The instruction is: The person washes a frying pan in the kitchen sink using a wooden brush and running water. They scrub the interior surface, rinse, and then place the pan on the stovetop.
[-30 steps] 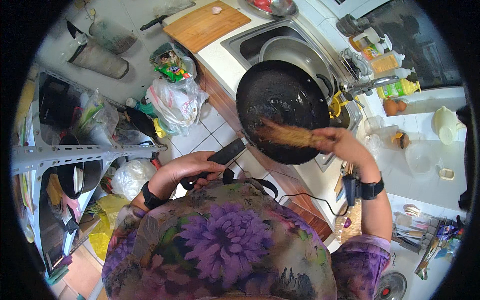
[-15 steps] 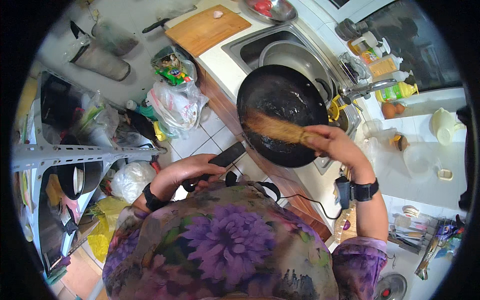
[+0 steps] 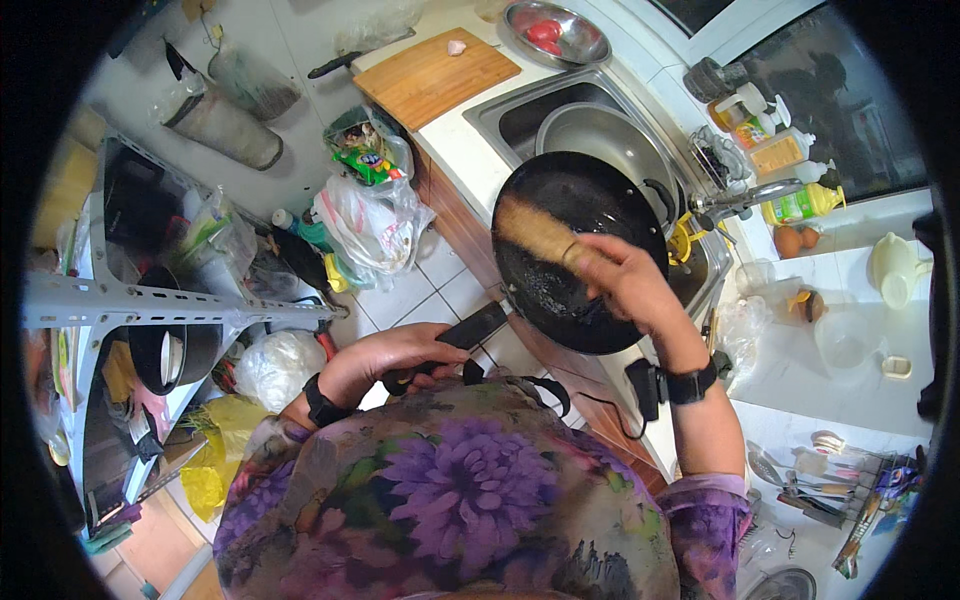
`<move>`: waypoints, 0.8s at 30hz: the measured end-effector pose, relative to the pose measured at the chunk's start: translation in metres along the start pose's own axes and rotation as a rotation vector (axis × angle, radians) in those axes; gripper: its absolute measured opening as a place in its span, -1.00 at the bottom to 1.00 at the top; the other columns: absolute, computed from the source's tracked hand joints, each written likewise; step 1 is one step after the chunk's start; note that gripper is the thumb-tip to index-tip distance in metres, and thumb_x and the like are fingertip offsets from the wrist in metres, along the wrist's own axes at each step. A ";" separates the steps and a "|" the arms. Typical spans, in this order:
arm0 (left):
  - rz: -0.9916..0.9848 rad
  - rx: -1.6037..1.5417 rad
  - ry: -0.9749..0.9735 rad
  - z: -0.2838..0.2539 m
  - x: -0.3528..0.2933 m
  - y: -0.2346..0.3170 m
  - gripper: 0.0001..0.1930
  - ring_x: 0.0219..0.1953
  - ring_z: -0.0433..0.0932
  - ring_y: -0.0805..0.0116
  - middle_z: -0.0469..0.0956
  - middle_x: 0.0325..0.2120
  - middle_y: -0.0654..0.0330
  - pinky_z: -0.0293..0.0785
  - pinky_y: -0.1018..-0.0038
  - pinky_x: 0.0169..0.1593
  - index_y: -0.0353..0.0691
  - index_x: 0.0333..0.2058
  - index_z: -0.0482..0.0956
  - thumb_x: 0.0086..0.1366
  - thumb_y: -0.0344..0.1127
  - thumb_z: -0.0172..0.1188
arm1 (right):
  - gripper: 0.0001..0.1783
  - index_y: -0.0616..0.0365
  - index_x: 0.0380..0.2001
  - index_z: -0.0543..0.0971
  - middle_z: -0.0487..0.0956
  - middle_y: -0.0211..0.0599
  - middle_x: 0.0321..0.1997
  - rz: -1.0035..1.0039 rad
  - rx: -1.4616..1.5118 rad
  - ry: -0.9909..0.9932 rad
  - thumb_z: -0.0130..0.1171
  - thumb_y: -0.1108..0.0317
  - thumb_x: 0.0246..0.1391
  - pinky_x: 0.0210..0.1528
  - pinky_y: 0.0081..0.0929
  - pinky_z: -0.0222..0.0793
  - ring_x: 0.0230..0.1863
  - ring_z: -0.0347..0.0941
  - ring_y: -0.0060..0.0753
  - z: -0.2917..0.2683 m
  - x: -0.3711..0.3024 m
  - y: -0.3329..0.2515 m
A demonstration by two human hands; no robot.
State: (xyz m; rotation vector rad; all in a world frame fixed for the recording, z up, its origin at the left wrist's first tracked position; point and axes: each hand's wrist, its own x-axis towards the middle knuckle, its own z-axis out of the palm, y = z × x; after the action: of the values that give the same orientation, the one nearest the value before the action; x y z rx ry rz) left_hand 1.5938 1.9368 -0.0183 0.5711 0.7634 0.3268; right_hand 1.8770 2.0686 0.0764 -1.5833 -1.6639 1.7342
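A black wok (image 3: pixel 590 315) is held over the edge of the sink, its inside wet and shiny. My left hand (image 3: pixel 405 352) is closed round the wok's dark handle (image 3: pixel 475 328), close to my body. Inside the wok, my right hand (image 3: pixel 632 285) grips a tan bamboo wok brush (image 3: pixel 540 232). The brush's bristle end, slightly blurred, lies against the left part of the wok's inner surface. Behind the wok, a large grey metal pot (image 3: pixel 565 125) with a black handle sits in the steel sink (image 3: pixel 490 118), partly hidden by the wok.
A wooden cutting board (image 3: pixel 435 75) and a metal bowl (image 3: pixel 590 38) with red items stand beyond the sink. The faucet (image 3: pixel 745 197) and several bottles (image 3: pixel 780 152) are at right. Filled plastic bags (image 3: pixel 365 225) and a metal shelf rack (image 3: pixel 180 312) stand at left.
My right hand has moved the brush leftward and away from me across the wok. My left hand keeps its grip on the handle. The whole view has shifted slightly.
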 end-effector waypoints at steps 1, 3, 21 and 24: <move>0.003 0.005 -0.001 0.000 0.000 0.000 -0.72 -0.72 0.27 0.62 0.28 -0.65 0.38 0.20 0.60 -0.71 -0.15 -0.41 0.30 0.34 -0.12 0.11 | -0.59 0.19 0.03 0.53 0.59 -0.39 -0.39 0.016 -0.076 0.120 0.21 0.25 0.14 -0.39 -0.59 0.36 -0.43 0.44 -0.60 -0.006 0.006 0.003; 0.028 -0.001 -0.018 -0.001 0.001 -0.001 -0.72 -0.73 0.27 0.62 0.29 -0.65 0.37 0.20 0.60 -0.72 -0.15 -0.41 0.30 0.34 -0.12 0.11 | -0.60 0.15 0.01 0.54 0.65 -0.14 -0.33 -0.127 -0.552 0.268 0.20 0.22 0.13 -0.31 -0.40 0.46 -0.38 0.57 -0.32 -0.025 -0.008 0.008; -0.027 -0.008 -0.037 -0.003 0.005 -0.003 -0.75 -0.73 0.27 0.62 0.30 -0.65 0.38 0.20 0.61 -0.71 -0.14 -0.41 0.32 0.34 -0.13 0.09 | -0.57 0.04 -0.03 0.55 0.59 0.10 -0.27 -0.003 -0.915 0.233 0.26 0.19 0.00 -0.17 -0.17 0.48 -0.20 0.54 0.13 -0.036 -0.041 -0.003; -0.059 0.041 -0.001 -0.006 0.007 -0.005 -0.76 -0.73 0.28 0.61 0.31 -0.65 0.38 0.21 0.61 -0.71 -0.14 -0.36 0.32 0.34 -0.14 0.10 | -0.57 -0.04 -0.04 0.59 0.61 0.00 -0.33 -0.110 -1.196 -0.178 0.30 0.23 -0.05 -0.24 -0.23 0.48 -0.30 0.56 0.04 -0.035 -0.074 -0.027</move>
State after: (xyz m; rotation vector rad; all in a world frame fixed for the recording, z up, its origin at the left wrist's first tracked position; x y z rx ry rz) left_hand 1.5947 1.9381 -0.0291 0.5863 0.7859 0.2570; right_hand 1.9194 2.0381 0.1441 -1.6202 -3.0963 0.7598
